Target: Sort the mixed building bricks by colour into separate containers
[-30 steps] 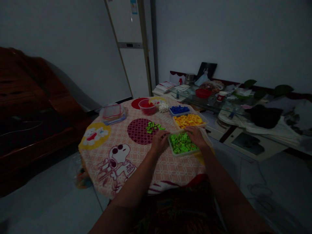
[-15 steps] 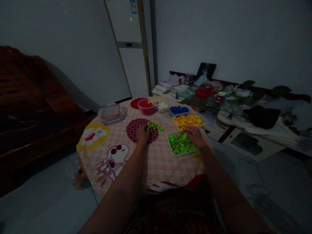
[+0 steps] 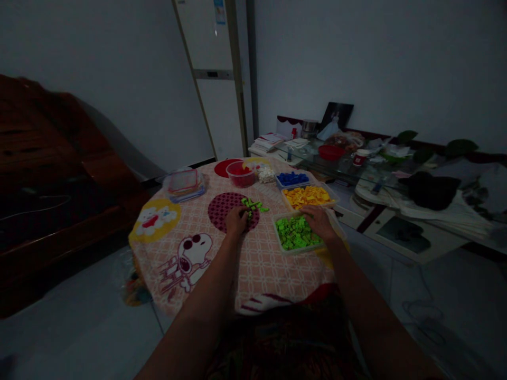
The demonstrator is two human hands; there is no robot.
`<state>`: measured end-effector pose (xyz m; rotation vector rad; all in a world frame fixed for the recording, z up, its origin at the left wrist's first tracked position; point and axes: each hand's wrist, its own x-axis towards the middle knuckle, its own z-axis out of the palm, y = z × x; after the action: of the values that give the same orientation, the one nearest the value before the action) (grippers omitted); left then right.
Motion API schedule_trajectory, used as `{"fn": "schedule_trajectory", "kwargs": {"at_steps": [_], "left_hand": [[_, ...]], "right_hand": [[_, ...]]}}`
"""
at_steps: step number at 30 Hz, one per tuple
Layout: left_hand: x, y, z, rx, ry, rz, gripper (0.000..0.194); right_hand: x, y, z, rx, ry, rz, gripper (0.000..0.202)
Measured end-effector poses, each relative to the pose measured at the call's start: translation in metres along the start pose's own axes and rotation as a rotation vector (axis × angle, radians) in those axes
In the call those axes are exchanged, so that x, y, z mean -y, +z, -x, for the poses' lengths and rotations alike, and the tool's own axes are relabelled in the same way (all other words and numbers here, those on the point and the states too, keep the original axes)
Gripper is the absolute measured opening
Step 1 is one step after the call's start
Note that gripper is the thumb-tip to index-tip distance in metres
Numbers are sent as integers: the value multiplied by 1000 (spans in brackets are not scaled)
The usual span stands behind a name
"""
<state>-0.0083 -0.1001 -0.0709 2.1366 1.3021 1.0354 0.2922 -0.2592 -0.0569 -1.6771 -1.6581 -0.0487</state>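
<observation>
Over the dark red circle of the tablecloth, my left hand (image 3: 236, 219) has its fingers closed beside a small group of loose green pieces (image 3: 255, 204); what it grips is too small to make out. My right hand (image 3: 317, 219) rests at the upper right of a clear box of green pieces (image 3: 297, 233), its fingers bent over the rim and partly hidden. Behind that box stands a box of yellow pieces (image 3: 308, 196), then a box of blue pieces (image 3: 292, 178). White pieces (image 3: 266, 174) lie beside a round tub with red pieces (image 3: 241, 174).
Stacked lids or flat boxes (image 3: 185, 185) lie at the table's left edge. The patterned cloth (image 3: 269, 269) covers the round table. On the right, a glass-topped cabinet (image 3: 340, 166) carries papers, a red bowl (image 3: 331, 152) and a cup (image 3: 360, 157). A wooden bench (image 3: 71, 158) stands at the left.
The whole view has shifted slightly, moving the scene a little to the right. My left hand's fingers have changed pose slightly near the green pieces; my right hand stays at the green box.
</observation>
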Motion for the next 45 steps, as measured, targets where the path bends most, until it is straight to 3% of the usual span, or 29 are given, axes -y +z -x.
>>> {"fn": "schedule_trajectory", "kwargs": {"at_steps": [9,19,24,27,30,37,45], "left_hand": [[-20,-3,12,-74,15,116,23],[-70,14,44,83,278,287,22],[-73,23,53,188,408,314,23],[-69,28,53,163,458,337,24],[-61,28,49,63,387,315,25],[-27,10,29,-80,17,63,30],[-15,0,21,-29,-121,-132,39]], "right_hand": [[1,1,0,-19,-13,-13,34],[1,0,1,-20,-4,-7,31],[1,0,1,-7,-14,5,33],[0,0,0,0,-16,0,34],[-2,0,1,11,-19,-2,34],[-2,2,0,-12,-13,8,33],[-4,1,0,-5,-31,21,33]]}}
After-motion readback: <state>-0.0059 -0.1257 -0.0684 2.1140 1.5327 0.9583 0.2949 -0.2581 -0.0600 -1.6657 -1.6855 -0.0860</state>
